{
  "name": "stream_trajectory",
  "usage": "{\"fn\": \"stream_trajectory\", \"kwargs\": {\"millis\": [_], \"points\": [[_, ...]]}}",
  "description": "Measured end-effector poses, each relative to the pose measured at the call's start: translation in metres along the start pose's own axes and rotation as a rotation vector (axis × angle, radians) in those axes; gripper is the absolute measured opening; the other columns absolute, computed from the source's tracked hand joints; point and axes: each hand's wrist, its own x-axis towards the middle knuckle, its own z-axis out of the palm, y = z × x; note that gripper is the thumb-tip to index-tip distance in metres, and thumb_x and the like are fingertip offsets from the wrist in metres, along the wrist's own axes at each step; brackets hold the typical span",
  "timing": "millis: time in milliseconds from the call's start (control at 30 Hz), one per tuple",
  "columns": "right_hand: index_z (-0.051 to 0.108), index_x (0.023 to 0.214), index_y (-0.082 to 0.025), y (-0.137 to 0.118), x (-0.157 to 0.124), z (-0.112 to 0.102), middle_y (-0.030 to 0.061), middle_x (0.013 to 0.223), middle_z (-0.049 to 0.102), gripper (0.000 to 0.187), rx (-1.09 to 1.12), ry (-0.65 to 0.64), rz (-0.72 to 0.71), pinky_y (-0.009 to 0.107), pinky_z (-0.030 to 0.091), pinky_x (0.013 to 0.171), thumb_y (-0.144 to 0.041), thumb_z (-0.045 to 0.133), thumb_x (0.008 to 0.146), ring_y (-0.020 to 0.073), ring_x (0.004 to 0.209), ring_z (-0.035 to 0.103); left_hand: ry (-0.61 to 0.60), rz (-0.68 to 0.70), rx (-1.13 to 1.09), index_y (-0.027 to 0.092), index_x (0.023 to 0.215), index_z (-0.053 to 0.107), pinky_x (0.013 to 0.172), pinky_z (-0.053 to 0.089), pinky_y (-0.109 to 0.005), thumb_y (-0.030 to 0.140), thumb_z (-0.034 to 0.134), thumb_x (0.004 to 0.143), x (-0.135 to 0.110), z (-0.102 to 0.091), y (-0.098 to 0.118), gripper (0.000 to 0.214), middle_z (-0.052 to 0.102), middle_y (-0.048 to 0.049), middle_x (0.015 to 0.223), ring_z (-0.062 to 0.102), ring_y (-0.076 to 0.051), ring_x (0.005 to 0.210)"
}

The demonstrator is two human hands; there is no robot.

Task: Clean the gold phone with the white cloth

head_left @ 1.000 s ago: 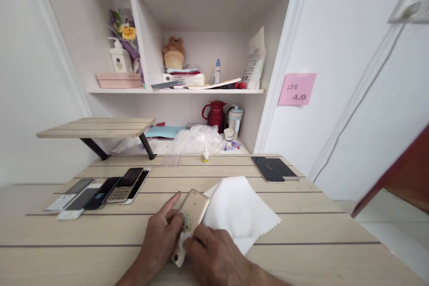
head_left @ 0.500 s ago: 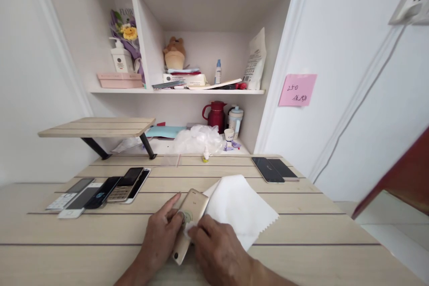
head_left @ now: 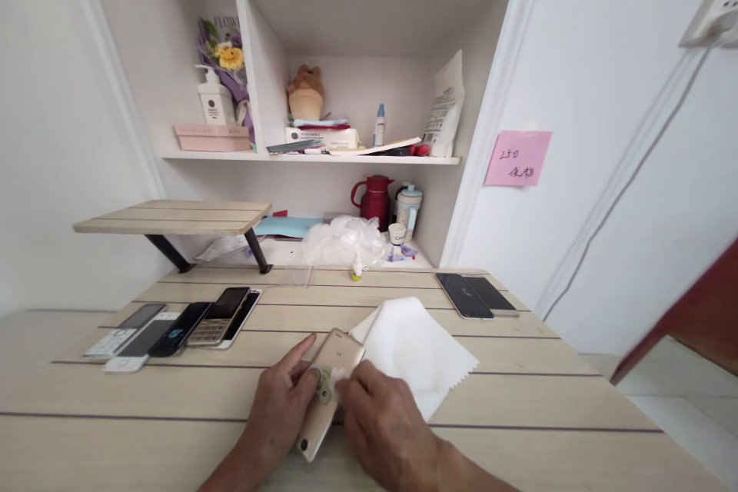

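A gold phone [head_left: 326, 392] lies back-up on the wooden table [head_left: 519, 400], near the front edge. My left hand [head_left: 282, 411] rests on its left side, fingers pressed against it and the index finger stretched along the edge. My right hand [head_left: 383, 427] is closed on a fold of the white cloth [head_left: 412, 350] and presses it onto the phone's back near a round ring. The rest of the cloth lies spread out to the right of the phone.
Several phones [head_left: 190, 327] lie in a row at the left. Two dark phones [head_left: 470, 294] lie at the back right. A small wooden riser [head_left: 173, 219], a plastic bag [head_left: 343, 240], a red jug [head_left: 374, 200] and cluttered shelves stand behind. A pink note [head_left: 517, 157] hangs on the wall.
My right hand has moved with the cloth up the phone's back, from its lower end towards the middle. The left hand has kept its hold.
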Motion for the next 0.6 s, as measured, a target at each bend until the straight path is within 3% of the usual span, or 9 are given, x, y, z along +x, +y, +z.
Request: {"fn": "stream_trajectory", "kwargs": {"millis": [133, 300, 367, 500, 600], "points": [[0.059, 0.092, -0.020, -0.006, -0.002, 0.000, 0.0048, 0.083, 0.060, 0.017, 0.013, -0.043, -0.170, 0.027, 0.044, 0.056, -0.010, 0.047, 0.087, 0.0192, 0.068, 0.058, 0.012, 0.002, 0.012, 0.010, 0.141, 0.056, 0.060, 0.046, -0.028, 0.031, 0.050, 0.081, -0.001, 0.000, 0.002, 0.063, 0.067, 0.0035, 0.065, 0.059, -0.019, 0.062], [0.059, 0.095, -0.021, 0.004, 0.000, -0.002, 0.0055, 0.090, 0.059, 0.019, 0.005, 0.015, 0.066, 0.028, 0.045, 0.064, -0.008, 0.046, 0.088, 0.0179, 0.072, 0.058, 0.039, 0.031, 0.035, 0.010, 0.139, 0.058, 0.062, 0.047, -0.029, 0.032, 0.050, 0.082, -0.001, 0.001, 0.001, 0.062, 0.065, 0.0038, 0.063, 0.057, -0.020, 0.060], [0.059, 0.093, -0.020, 0.002, -0.001, -0.001, 0.0058, 0.089, 0.059, 0.019, -0.002, 0.007, 0.054, 0.028, 0.045, 0.063, -0.008, 0.046, 0.088, 0.0182, 0.071, 0.058, 0.025, 0.033, 0.023, 0.009, 0.140, 0.057, 0.064, 0.049, -0.029, 0.032, 0.050, 0.082, -0.001, 0.000, 0.001, 0.062, 0.068, 0.0028, 0.066, 0.060, -0.020, 0.063], [0.059, 0.091, -0.019, -0.005, -0.001, -0.001, 0.0059, 0.084, 0.060, 0.018, 0.003, -0.033, -0.133, 0.028, 0.044, 0.056, -0.008, 0.045, 0.088, 0.0197, 0.069, 0.058, -0.001, 0.041, 0.013, 0.008, 0.141, 0.055, 0.070, 0.050, -0.029, 0.030, 0.049, 0.082, -0.001, 0.000, 0.000, 0.063, 0.075, 0.0009, 0.075, 0.065, -0.021, 0.069], [0.059, 0.093, -0.020, 0.003, 0.000, -0.002, 0.0057, 0.086, 0.059, 0.018, 0.012, -0.005, -0.047, 0.028, 0.044, 0.059, -0.009, 0.045, 0.089, 0.0192, 0.070, 0.057, 0.013, 0.037, 0.026, 0.010, 0.141, 0.056, 0.066, 0.049, -0.029, 0.031, 0.049, 0.084, -0.001, 0.001, -0.001, 0.061, 0.072, 0.0022, 0.072, 0.062, -0.020, 0.066]]}}
